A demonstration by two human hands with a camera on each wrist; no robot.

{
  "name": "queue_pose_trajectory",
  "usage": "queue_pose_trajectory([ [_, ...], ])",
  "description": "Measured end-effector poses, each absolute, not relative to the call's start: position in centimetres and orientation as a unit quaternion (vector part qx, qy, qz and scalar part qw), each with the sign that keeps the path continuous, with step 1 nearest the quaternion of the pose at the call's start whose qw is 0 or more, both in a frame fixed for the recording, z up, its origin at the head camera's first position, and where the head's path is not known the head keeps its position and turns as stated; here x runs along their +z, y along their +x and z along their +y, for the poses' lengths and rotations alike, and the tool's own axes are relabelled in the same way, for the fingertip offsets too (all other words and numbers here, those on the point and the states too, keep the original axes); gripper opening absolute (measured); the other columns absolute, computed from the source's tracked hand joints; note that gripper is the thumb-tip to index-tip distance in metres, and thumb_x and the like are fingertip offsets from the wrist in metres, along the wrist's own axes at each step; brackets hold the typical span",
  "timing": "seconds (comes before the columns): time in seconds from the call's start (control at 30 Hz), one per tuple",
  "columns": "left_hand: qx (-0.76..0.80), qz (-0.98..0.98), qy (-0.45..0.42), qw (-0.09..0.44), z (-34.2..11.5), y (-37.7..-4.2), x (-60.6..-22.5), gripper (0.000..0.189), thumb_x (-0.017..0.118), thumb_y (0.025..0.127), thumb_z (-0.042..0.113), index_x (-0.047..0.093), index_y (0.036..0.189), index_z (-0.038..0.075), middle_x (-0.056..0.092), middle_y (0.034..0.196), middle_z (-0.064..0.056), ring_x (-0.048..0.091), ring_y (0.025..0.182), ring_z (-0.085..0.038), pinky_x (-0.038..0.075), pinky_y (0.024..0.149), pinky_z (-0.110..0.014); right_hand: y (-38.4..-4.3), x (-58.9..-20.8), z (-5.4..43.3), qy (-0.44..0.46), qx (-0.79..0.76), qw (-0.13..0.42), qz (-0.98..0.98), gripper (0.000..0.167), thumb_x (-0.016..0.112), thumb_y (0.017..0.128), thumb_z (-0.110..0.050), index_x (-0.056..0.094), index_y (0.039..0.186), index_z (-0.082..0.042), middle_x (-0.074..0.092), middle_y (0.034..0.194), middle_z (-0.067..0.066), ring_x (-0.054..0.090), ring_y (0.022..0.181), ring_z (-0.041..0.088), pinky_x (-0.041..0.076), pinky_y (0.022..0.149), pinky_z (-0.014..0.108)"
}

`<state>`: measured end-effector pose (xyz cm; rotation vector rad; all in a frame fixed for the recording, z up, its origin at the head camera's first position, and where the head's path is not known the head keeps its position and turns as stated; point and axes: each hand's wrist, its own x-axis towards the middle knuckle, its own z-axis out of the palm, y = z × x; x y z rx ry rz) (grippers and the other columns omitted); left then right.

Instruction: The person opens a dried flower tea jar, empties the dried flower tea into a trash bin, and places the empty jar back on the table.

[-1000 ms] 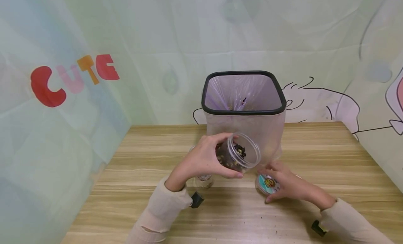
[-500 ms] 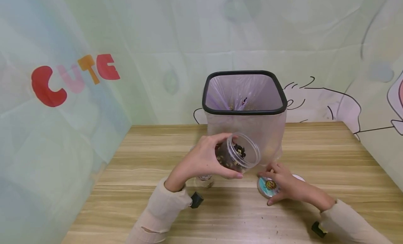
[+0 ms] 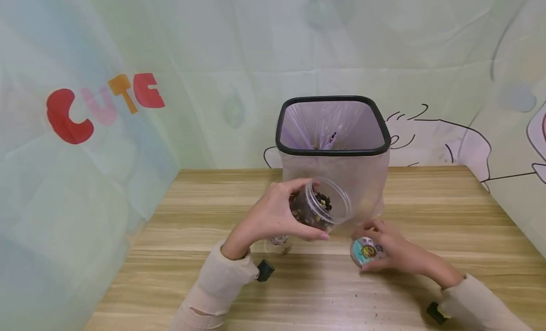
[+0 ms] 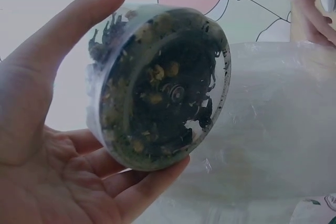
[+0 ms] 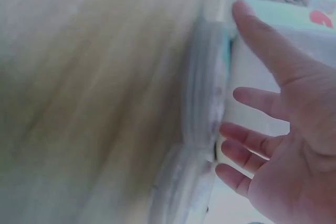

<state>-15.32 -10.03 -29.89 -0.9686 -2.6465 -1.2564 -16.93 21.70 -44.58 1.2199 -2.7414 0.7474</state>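
Observation:
My left hand [image 3: 273,215] grips a clear plastic jar [image 3: 310,211], tilted with its uncovered mouth facing right. Dark dried bits and yellowish pieces, like herbal tea, lie inside; the left wrist view shows them through the jar's base [image 4: 168,87]. My right hand [image 3: 396,250] hovers over a round lid [image 3: 363,253] with a teal, sunflower-printed label. In the right wrist view its fingers are spread and relaxed, a little apart from the lid [image 5: 202,87]. A second round lid [image 5: 181,182] lies beside the first, mostly hidden by the hand in the head view.
Just behind the jar stands a bin [image 3: 341,179] with a black rim [image 3: 332,152], lined with a translucent bag holding some scraps. Another small clear container [image 3: 279,245] stands partly hidden under my left wrist. Dark crumbs dot the wooden table [image 3: 324,293]. Printed cloth hangs behind.
The labelled lid, slightly tilted under my right hand before, now lies flat on the table. My right fingers have come off it and lifted slightly. The left hand keeps the jar almost still.

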Motion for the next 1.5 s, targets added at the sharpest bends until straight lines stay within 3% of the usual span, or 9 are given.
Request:
queue_pose_trajectory([
  [0.2, -0.432, -0.849, -0.305, 0.018, -10.3, -15.3, -29.8, 0.088, 0.098, 0.059, 0.037, 0.060, 0.135, 0.012, 0.068, 0.107, 0.008, 0.064, 0.095, -0.006, 0.055, 0.083, -0.027, -17.0, -42.6, 23.3, 0.342, 0.318, -0.034, -0.884, 0.049, 0.072, 0.092, -0.033, 0.062, 0.129, -0.002, 0.058, 0.128, 0.013, 0.056, 0.115, 0.033, 0.052, 0.090, 0.049],
  [0.3, -0.438, -0.849, -0.296, 0.015, -10.5, -15.2, -29.7, 0.090, 0.097, 0.059, 0.038, 0.059, 0.137, 0.012, 0.068, 0.108, 0.007, 0.064, 0.095, -0.007, 0.056, 0.082, -0.027, -17.1, -41.5, 24.3, 0.307, 0.353, -0.042, -0.883, 0.041, 0.069, 0.096, -0.025, 0.061, 0.129, -0.002, 0.061, 0.125, 0.014, 0.058, 0.109, 0.032, 0.054, 0.086, 0.040],
  [0.4, -0.439, -0.852, -0.286, 0.016, -10.7, -15.2, -29.6, 0.093, 0.097, 0.060, 0.039, 0.057, 0.139, 0.012, 0.068, 0.109, 0.006, 0.064, 0.095, -0.007, 0.056, 0.081, -0.028, -17.5, -40.3, 25.1, 0.289, 0.374, -0.009, -0.881, 0.036, 0.068, 0.096, -0.015, 0.061, 0.127, 0.001, 0.063, 0.120, 0.017, 0.059, 0.101, 0.029, 0.054, 0.081, 0.030],
  [0.57, -0.445, -0.851, -0.280, 0.020, -10.7, -15.2, -29.6, 0.094, 0.096, 0.061, 0.040, 0.056, 0.141, 0.013, 0.068, 0.112, 0.006, 0.064, 0.096, -0.007, 0.056, 0.082, -0.029, -18.5, -37.8, 25.5, 0.261, 0.393, 0.073, -0.879, 0.043, 0.070, 0.093, -0.008, 0.055, 0.132, 0.003, 0.061, 0.123, 0.023, 0.060, 0.105, 0.034, 0.051, 0.082, 0.017],
  [0.8, -0.454, -0.847, -0.274, 0.034, -10.4, -15.3, -29.6, 0.094, 0.097, 0.059, 0.039, 0.056, 0.140, 0.015, 0.069, 0.108, 0.007, 0.065, 0.094, -0.006, 0.056, 0.080, -0.029, -20.0, -33.3, 24.8, 0.248, 0.454, 0.101, -0.850, 0.065, 0.071, 0.092, -0.004, 0.037, 0.146, 0.003, 0.041, 0.147, 0.024, 0.041, 0.133, 0.042, 0.041, 0.093, 0.007],
  [0.93, -0.450, -0.849, -0.273, 0.044, -10.2, -15.3, -29.6, 0.093, 0.097, 0.059, 0.038, 0.057, 0.139, 0.015, 0.069, 0.108, 0.009, 0.065, 0.093, -0.004, 0.056, 0.080, -0.028, -20.8, -31.4, 24.0, 0.237, 0.457, 0.115, -0.849, 0.077, 0.074, 0.089, -0.006, 0.029, 0.153, -0.004, 0.031, 0.157, 0.017, 0.029, 0.144, 0.034, 0.035, 0.111, 0.025],
  [1.07, -0.447, -0.851, -0.271, 0.052, -10.1, -15.3, -29.5, 0.092, 0.097, 0.059, 0.038, 0.058, 0.139, 0.015, 0.068, 0.109, 0.009, 0.065, 0.094, -0.004, 0.056, 0.081, -0.027, -21.3, -30.0, 22.9, 0.225, 0.445, 0.116, -0.859, 0.081, 0.072, 0.093, -0.020, 0.024, 0.157, -0.014, 0.024, 0.162, 0.009, 0.023, 0.148, 0.030, 0.024, 0.117, 0.049],
  [1.2, -0.453, -0.848, -0.270, 0.057, -10.2, -15.4, -29.6, 0.092, 0.098, 0.059, 0.038, 0.058, 0.138, 0.015, 0.068, 0.111, 0.007, 0.065, 0.094, -0.005, 0.056, 0.081, -0.028, -21.8, -29.1, 21.6, 0.221, 0.443, 0.122, -0.860, 0.079, 0.069, 0.095, -0.029, 0.023, 0.158, -0.017, 0.023, 0.162, 0.006, 0.021, 0.148, 0.026, 0.021, 0.119, 0.044],
  [1.5, -0.446, -0.852, -0.266, 0.069, -10.6, -15.4, -29.5, 0.090, 0.097, 0.058, 0.039, 0.059, 0.137, 0.016, 0.067, 0.111, 0.008, 0.065, 0.094, -0.006, 0.056, 0.080, -0.028, -23.0, -29.0, 20.3, 0.231, 0.454, 0.140, -0.849, 0.079, 0.072, 0.093, -0.024, 0.024, 0.153, -0.004, 0.019, 0.164, 0.007, 0.029, 0.145, 0.030, 0.024, 0.117, 0.047],
])
